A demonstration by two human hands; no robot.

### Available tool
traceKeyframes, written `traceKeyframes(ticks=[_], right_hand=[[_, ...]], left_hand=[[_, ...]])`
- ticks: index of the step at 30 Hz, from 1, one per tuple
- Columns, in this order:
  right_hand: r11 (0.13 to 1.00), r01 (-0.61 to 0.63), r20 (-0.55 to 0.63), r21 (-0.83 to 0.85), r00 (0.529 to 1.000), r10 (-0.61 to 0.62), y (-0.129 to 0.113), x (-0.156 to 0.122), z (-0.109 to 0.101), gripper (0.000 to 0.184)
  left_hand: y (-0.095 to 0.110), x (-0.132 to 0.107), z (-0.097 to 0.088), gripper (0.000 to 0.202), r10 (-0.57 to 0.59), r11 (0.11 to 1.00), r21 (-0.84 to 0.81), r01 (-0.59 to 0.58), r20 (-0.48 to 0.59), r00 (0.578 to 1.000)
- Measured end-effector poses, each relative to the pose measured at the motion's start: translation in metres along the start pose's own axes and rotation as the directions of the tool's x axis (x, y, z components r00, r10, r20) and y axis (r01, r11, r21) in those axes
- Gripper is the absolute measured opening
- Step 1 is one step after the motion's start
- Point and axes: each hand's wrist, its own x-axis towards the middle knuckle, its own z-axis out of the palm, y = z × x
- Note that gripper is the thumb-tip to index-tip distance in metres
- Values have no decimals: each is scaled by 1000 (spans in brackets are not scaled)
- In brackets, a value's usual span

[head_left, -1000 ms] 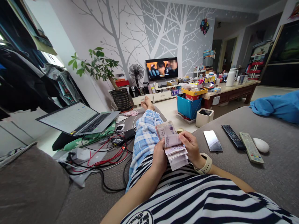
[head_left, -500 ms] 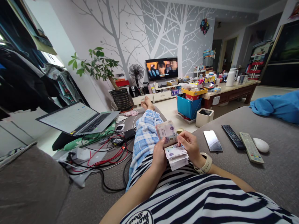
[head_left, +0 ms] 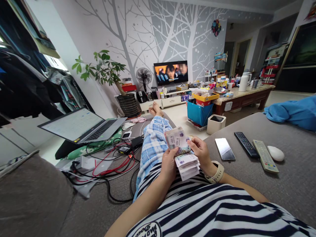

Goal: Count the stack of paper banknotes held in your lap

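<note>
Firmly in hand: five-yuan banknotes [head_left: 188, 162]

Clasping the banknotes with the left hand [head_left: 169, 165] at five o'clock of the view; pinching one note [head_left: 183, 144] with the right hand [head_left: 201, 153]. At three o'clock from these, a smartphone [head_left: 224, 149]; at ten, a laptop [head_left: 98, 127].

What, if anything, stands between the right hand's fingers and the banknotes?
Nothing visible does: the right hand has its fingers on the edge of one banknote, while the left hand grips the bundle.
</note>
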Motion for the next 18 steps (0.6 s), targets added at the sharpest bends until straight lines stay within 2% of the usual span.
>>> traceKeyframes(ticks=[11,18], right_hand=[[1000,31,1,1,1000,-31,-5,-2,1,39],[998,58,16,22,998,-58,-5,-5,1,36]], left_hand=[[-3,7,-4,26,81,992,102,-78,-32,996],[-5,8,-7,24,107,987,120,-111,38,994]])
